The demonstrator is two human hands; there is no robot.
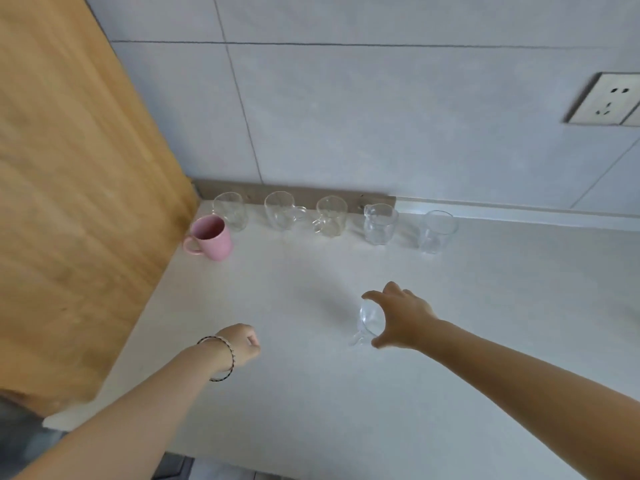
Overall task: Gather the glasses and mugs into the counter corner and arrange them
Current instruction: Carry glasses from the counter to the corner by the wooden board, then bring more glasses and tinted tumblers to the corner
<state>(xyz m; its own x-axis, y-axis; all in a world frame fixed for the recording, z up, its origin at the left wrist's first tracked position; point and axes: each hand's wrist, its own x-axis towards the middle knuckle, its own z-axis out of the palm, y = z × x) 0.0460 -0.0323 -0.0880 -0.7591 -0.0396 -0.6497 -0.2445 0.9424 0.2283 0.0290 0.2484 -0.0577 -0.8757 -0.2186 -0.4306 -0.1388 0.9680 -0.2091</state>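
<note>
A pink mug stands in the counter corner beside the wooden panel. Along the back wall runs a row of several clear glasses and glass mugs, from the leftmost glass to the rightmost glass. My right hand grips a clear glass mug from the side in the middle of the counter; its handle points toward me. Left of it, my left hand hovers over the counter with its fingers curled and nothing in it. A bead bracelet circles that wrist.
A tall wooden panel walls off the counter's left side. The white counter stretches to the right and toward me. A wall socket sits high on the tiled wall at the right. The counter's front edge runs along the lower left.
</note>
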